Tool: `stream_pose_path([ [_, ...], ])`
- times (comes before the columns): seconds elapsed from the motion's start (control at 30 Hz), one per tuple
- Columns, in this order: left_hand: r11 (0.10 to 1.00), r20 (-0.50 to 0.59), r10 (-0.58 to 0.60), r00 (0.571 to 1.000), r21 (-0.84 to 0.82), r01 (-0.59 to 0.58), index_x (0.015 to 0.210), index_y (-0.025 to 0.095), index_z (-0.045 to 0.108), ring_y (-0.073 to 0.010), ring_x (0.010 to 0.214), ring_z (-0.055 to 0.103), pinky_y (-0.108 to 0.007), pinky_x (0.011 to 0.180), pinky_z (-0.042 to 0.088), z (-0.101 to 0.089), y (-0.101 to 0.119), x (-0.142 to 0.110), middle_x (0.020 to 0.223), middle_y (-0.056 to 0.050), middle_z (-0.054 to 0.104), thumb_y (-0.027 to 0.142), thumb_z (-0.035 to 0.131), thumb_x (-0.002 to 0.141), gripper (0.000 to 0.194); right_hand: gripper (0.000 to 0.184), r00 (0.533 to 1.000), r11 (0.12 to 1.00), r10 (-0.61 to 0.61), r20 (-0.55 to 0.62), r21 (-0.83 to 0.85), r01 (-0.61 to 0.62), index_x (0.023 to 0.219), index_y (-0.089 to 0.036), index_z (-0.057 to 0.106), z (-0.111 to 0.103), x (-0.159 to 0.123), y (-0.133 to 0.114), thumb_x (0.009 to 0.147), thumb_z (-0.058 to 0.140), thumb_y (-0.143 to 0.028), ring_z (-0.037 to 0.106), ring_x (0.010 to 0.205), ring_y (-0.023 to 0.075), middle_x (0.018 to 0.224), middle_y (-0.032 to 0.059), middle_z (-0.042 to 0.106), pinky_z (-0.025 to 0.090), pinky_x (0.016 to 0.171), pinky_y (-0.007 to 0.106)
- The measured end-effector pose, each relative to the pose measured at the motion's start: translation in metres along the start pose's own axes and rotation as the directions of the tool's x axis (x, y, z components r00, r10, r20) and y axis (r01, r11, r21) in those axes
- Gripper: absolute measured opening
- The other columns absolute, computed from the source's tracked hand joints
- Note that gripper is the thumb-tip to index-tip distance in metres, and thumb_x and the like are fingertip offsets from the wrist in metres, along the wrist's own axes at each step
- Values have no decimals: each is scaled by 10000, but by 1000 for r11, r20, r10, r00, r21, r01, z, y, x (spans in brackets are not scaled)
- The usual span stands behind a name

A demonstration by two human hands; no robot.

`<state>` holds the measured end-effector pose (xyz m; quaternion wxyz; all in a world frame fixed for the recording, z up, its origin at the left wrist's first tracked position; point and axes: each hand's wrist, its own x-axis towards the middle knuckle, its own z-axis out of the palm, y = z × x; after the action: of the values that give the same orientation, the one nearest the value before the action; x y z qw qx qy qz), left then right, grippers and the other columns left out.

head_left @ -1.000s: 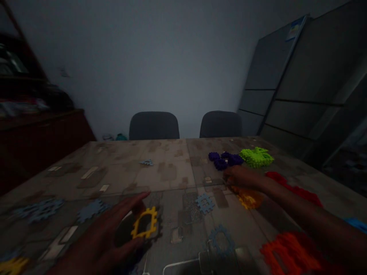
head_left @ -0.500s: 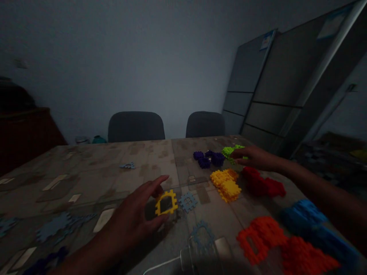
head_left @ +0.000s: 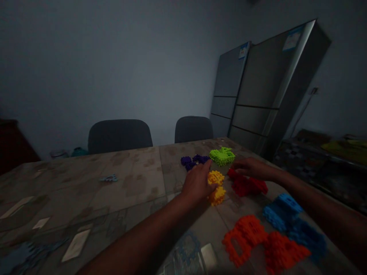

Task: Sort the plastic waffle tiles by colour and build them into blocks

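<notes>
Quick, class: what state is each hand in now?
Left hand: at the yellow pieces; grip can't be told.
Right hand: by the red pieces; grip can't be told.

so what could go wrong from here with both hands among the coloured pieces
The left hand is at the yellow pieces, with the purple pieces close by, so it might nudge the two piles together. The right hand is close to the red pieces and could shift them. Orange pieces and blue pieces lie close together, so might mix.

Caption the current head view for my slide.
Over a patterned grey-brown tabletop, the left hand at toothed yellow plastic pieces, the right hand at piled red plastic pieces.
</notes>
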<state>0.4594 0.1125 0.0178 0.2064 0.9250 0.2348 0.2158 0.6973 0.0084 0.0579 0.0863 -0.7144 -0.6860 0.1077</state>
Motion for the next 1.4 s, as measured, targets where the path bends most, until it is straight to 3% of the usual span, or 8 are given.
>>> stream_pose_path([
  [0.1, 999, 5, -31, 1000, 25, 31, 1469, 164, 345, -307, 1198, 545, -437, 1031, 462, 7, 5, 31, 1307, -142, 560, 306, 813, 819, 813, 263, 999, 1000, 18, -39, 8, -18, 1016, -152, 720, 0, 10, 2, 848, 521, -191, 678, 896, 235, 1010, 97, 748, 493, 796, 317],
  [0.27, 994, 43, -94, 995, 64, 91, 1427, 178, 398, -294, 1117, 596, -498, 967, 521, 30, 16, 66, 1260, -129, 571, 405, 660, 959, 583, 300, 995, 998, 58, -83, -3, -59, 1074, -141, 719, -2, 20, 8, 858, 513, -172, 682, 937, 230, 1064, 112, 746, 488, 844, 313],
  [0.47, 983, 102, -138, 985, 135, 124, 1376, 178, 456, -295, 1103, 596, -515, 961, 521, 42, 16, 66, 1218, -117, 580, 441, 643, 965, 522, 272, 994, 995, 90, -55, -36, -93, 993, -148, 737, 4, 17, 9, 840, 512, -150, 680, 835, 212, 925, 76, 758, 499, 749, 289],
  [0.7, 991, 49, -107, 993, 91, 103, 1380, 178, 454, -317, 1194, 540, -538, 1024, 471, 26, 1, 61, 1293, -127, 543, 393, 696, 933, 552, 207, 986, 980, 167, 0, -108, -166, 1028, -159, 716, 25, 45, 1, 887, 568, -126, 659, 987, 221, 1064, 101, 728, 492, 886, 344],
  [0.77, 995, 24, -93, 995, 37, 92, 1365, 174, 470, -307, 1189, 547, -523, 1022, 479, 16, -10, 57, 1299, -124, 545, 334, 710, 927, 525, 156, 980, 973, 198, 30, -129, -193, 1046, -159, 689, 32, 54, -1, 930, 613, -231, 654, 977, 217, 1065, 86, 706, 515, 881, 388],
  [0.87, 995, 8, -88, 996, -52, 88, 1324, 161, 509, -285, 1154, 578, -502, 1014, 493, -2, -31, 43, 1266, -112, 578, 247, 707, 924, 455, 231, 968, 962, 242, 65, -148, -230, 1105, -173, 654, 39, 62, -4, 961, 614, -349, 646, 978, 209, 1131, 72, 663, 541, 863, 411],
  [1.07, 974, -13, -136, 991, -186, 132, 1286, 119, 546, -268, 1142, 603, -443, 1015, 492, -29, -74, -6, 1228, -121, 630, 104, 685, 842, 465, 291, 962, 964, 250, 109, -120, -236, 1190, -174, 622, 45, 64, -16, 968, 604, -361, 644, 985, 221, 1195, 75, 633, 562, 830, 404],
  [1.4, 939, -55, -148, 987, -321, 123, 1249, 127, 585, -281, 1126, 607, -438, 989, 492, -53, -103, -64, 1232, -142, 641, 396, 530, 780, 543, 307, 984, 982, 158, 82, -118, -148, 1210, -176, 615, 47, 64, -22, 965, 608, -362, 639, 998, 229, 1220, 78, 621, 563, 829, 408],
])
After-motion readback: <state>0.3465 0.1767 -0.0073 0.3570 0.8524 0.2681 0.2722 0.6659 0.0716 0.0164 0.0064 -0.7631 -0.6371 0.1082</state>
